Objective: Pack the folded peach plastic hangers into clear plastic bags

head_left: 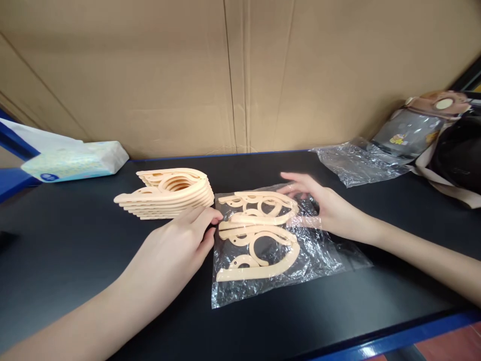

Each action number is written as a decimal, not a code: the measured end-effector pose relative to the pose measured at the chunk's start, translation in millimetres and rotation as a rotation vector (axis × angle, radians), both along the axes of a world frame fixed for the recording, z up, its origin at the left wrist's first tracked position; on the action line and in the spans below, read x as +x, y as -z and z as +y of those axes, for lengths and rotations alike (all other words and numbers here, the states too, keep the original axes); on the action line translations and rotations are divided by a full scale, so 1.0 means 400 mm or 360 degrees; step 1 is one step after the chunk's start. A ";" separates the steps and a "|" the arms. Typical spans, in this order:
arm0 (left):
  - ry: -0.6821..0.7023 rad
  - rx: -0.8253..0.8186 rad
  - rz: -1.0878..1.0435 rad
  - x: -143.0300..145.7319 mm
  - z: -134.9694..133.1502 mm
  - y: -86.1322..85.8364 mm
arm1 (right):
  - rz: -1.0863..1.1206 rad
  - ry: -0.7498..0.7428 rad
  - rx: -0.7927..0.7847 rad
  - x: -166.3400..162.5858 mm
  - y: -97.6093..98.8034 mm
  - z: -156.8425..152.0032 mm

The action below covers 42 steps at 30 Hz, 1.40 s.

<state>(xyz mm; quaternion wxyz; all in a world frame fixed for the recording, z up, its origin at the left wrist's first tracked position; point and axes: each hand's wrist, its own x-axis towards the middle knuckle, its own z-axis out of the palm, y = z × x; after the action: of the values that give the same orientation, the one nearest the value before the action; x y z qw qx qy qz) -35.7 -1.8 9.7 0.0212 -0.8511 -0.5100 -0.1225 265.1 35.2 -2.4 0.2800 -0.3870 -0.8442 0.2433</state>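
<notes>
A clear plastic bag (311, 255) lies flat on the black table (75, 250) with peach folding hangers (259, 235) inside it. My left hand (176, 245) rests at the bag's left edge, thumb and fingers pinched on the plastic. On the bag's right part lies my right hand (323, 205), fingers stretched out and touching the upper hanger. A stack of several more peach hangers (169, 193) sits just left of the bag, beyond my left hand.
A pack of tissues (75, 160) lies at the back left. Another crumpled clear bag (356, 163) sits at the back right, beside a grey bottle (413, 125) and a dark bag (458, 155). A cardboard wall (240, 75) closes the back.
</notes>
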 end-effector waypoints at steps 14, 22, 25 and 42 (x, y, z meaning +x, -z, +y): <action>-0.0146 -0.0290 -0.0259 -0.011 0.010 0.002 | 0.0115 -0.0214 -0.0083 -0.041 0.010 0.053; -0.0204 -0.0354 -0.0354 -0.012 0.013 0.004 | 0.0106 -0.0244 -0.0010 -0.043 0.017 0.062; -0.0240 -0.0355 -0.0319 -0.009 0.013 -0.004 | 0.0098 -0.0228 0.0008 -0.044 0.017 0.061; -0.0357 -0.0312 -0.0002 0.013 -0.006 -0.039 | -0.0028 0.0032 -0.0002 -0.020 0.018 0.033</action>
<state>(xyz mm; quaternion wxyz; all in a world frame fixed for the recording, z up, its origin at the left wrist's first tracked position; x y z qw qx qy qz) -30.6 -4.1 25.3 -0.0489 -0.7867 -0.6114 -0.0696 257.2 48.6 -9.6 0.2748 -0.3977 -0.8426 0.2375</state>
